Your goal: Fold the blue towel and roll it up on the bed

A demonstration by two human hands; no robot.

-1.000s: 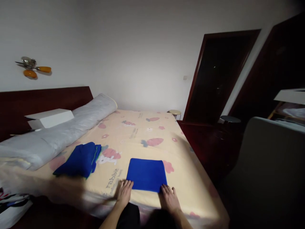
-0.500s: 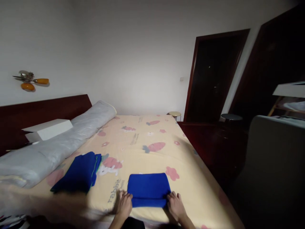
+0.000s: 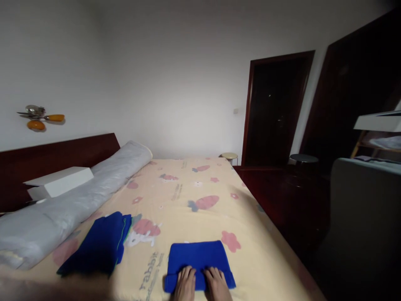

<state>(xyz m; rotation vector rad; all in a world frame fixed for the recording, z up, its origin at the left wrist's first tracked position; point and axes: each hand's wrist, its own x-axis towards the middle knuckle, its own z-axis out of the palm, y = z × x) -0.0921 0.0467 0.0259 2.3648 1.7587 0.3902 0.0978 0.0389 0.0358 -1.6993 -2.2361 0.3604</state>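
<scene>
A folded blue cloth (image 3: pixel 200 253) lies on the bed close in front of me, with a narrow strip turned over along its near edge. My left hand (image 3: pixel 186 282) rests on that strip, left of the middle, fingers laid forward on the fabric. Beside it, a small gap away, my right hand (image 3: pixel 216 282) presses on the same strip in the same way. The fingertips are on top of the cloth, and neither hand grips an edge. To the left lies a looser pile of blue cloth (image 3: pixel 100 238) with green edge stitching.
The bed's yellow sheet (image 3: pixel 175 196) has carrot and rabbit prints. A rolled grey bedding bundle (image 3: pixel 103 184) lies along the headboard (image 3: pixel 59 154), with a white box (image 3: pixel 62 182) behind it. A grey chair back (image 3: pixel 360 209) and a dark stool (image 3: pixel 303 159) stand right of the bed.
Both hands have moved from the cloth's side edges inward to its middle, letting go of the edges. The view has tilted up slightly, so everything sits lower.
</scene>
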